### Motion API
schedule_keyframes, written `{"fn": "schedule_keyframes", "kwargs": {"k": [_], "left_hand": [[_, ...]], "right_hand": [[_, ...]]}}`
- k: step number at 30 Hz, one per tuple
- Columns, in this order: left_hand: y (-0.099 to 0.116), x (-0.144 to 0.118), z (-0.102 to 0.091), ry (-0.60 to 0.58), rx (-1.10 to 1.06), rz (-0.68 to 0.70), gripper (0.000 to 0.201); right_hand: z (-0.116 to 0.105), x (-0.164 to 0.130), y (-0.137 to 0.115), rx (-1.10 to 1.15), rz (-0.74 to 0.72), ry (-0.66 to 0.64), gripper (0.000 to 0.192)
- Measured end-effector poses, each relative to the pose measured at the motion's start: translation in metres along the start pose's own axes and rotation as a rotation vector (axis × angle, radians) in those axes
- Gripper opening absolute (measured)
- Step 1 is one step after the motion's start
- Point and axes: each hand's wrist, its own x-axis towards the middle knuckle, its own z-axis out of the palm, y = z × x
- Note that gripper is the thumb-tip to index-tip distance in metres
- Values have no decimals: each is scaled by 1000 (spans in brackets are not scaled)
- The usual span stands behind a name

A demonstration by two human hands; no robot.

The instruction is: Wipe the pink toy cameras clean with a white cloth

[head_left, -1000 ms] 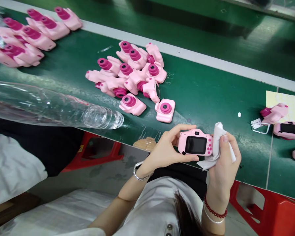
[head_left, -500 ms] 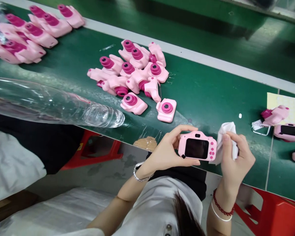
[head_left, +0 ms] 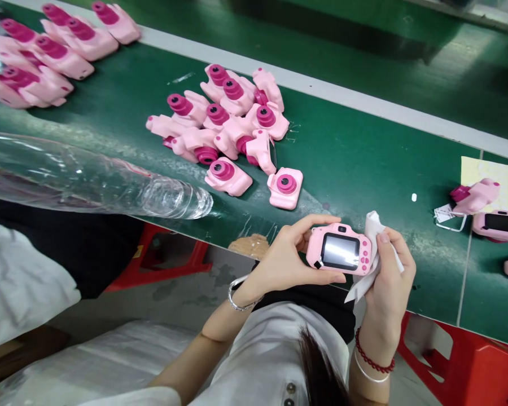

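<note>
Right hand (head_left: 387, 270) and white cloth (head_left: 370, 239) hide the pink camera's (head_left: 337, 249) right end.

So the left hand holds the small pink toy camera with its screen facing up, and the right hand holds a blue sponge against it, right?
Not quite: in the head view the right hand holds a white cloth, not a blue sponge. The left hand does hold the small pink toy camera, screen up.

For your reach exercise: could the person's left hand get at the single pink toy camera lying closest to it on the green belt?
Probably yes: the toy camera lies just beyond the left hand with bare belt between, but that hand already holds another camera.
</note>
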Motion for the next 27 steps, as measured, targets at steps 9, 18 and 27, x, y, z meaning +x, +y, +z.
{"fn": "schedule_keyframes", "kwargs": {"k": [9,18,27], "left_hand": [[0,-2,-2,-26,-17,-35,78],[0,-2,-3,-31,-23,-38,80],[-4,-3,-6,-43,7,-3,81]], "right_hand": [[-2,-4,0,13,15,47,37],[-3,-8,-1,-8,4,19,35],[-3,-8,1,10,29,33,35]]}}
